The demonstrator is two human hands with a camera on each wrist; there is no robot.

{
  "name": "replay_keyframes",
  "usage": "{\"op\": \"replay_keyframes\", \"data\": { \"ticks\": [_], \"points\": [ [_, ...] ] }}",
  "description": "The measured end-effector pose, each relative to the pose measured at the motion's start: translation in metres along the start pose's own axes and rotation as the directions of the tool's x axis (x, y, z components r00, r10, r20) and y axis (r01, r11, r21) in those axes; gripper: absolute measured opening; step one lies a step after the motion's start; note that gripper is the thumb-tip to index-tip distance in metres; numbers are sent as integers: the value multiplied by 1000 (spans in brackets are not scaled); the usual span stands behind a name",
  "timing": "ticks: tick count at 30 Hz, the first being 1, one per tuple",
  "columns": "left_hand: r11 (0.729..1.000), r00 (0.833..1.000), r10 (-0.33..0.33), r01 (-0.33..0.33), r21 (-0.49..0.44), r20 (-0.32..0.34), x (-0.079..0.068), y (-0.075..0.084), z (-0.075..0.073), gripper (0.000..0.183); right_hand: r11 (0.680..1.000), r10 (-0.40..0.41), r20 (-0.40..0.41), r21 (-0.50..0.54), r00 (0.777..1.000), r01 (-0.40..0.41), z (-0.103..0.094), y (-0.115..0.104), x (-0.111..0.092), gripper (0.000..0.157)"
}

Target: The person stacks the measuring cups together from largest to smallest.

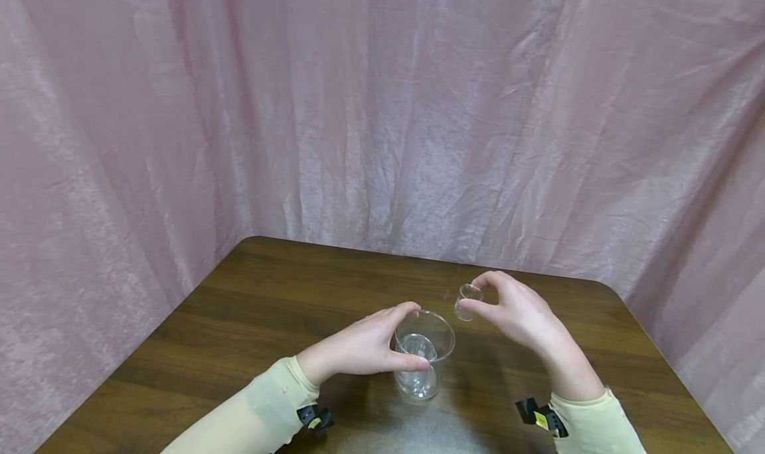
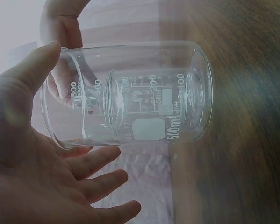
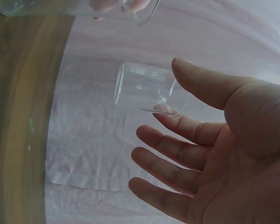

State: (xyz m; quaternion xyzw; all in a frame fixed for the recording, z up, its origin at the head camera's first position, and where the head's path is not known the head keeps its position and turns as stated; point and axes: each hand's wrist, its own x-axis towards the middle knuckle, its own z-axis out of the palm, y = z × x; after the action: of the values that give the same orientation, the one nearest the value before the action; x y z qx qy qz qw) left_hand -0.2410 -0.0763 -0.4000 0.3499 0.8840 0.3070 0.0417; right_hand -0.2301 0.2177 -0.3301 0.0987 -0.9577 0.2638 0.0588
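My left hand (image 1: pixel 376 344) holds a large clear glass beaker (image 1: pixel 443 364) at its rim, thumb on the near side and fingers on the far side. The left wrist view shows white 500 ml markings on the wall of this beaker. A smaller glass beaker (image 2: pixel 114 105) sits upright inside it. To the right and farther back, my right hand (image 1: pixel 526 314) pinches a very small clear glass beaker (image 3: pixel 144 86) near its rim, between thumb and index finger. The other fingers (image 3: pixel 163 170) of that hand are spread. This tiny beaker is held upright, above the table.
The brown wooden table (image 1: pixel 287 288) has rounded far corners. Pink velvety curtains (image 1: pixel 382 122) hang behind it and along both sides. A small faint glint (image 1: pixel 446 295) shows on the tabletop left of the tiny beaker.
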Motion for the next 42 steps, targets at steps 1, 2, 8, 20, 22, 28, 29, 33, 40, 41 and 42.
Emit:
{"op": "replay_keyframes", "data": {
  "ticks": [1,2,8,20,22,28,29,33,40,41,42],
  "points": [
    [1000,1000,1,-1,-1,0,0,0,0,90,1000,-4,0,1,1000,4,0,-1,0,54],
    [1000,1000,2,-2,-1,-1,0,0,0,90,1000,-6,2,2,1000,6,1,-2,0,55],
    [1000,1000,6,-6,-3,-1,0,-1,0,90,1000,-16,-11,-1,1000,16,4,-4,0,55],
    [1000,1000,2,-2,-11,3,0,-1,-1,90,998,-65,-32,21,997,66,5,-13,-4,51],
    [1000,1000,1,-1,-12,4,0,-1,-1,90,997,-73,-32,22,997,73,4,-14,-4,50],
    [1000,1000,4,-4,-11,0,0,0,-1,90,996,-85,-30,25,996,86,4,-17,-7,49],
    [1000,1000,3,-3,-13,1,0,0,-1,90,996,-89,-29,26,996,89,4,-17,-7,49],
    [1000,1000,0,1,-19,5,0,0,0,90,994,-104,-22,33,994,104,3,-20,-10,49],
    [1000,1000,1,-1,-16,5,0,0,0,90,993,-111,-13,31,994,111,4,-22,-11,47],
    [1000,1000,0,0,-16,5,0,0,0,90,993,-114,-15,30,993,114,4,-22,-12,47],
    [1000,1000,0,0,-15,5,0,0,0,90,993,-114,-15,31,993,115,4,-22,-12,46]
  ]
}}
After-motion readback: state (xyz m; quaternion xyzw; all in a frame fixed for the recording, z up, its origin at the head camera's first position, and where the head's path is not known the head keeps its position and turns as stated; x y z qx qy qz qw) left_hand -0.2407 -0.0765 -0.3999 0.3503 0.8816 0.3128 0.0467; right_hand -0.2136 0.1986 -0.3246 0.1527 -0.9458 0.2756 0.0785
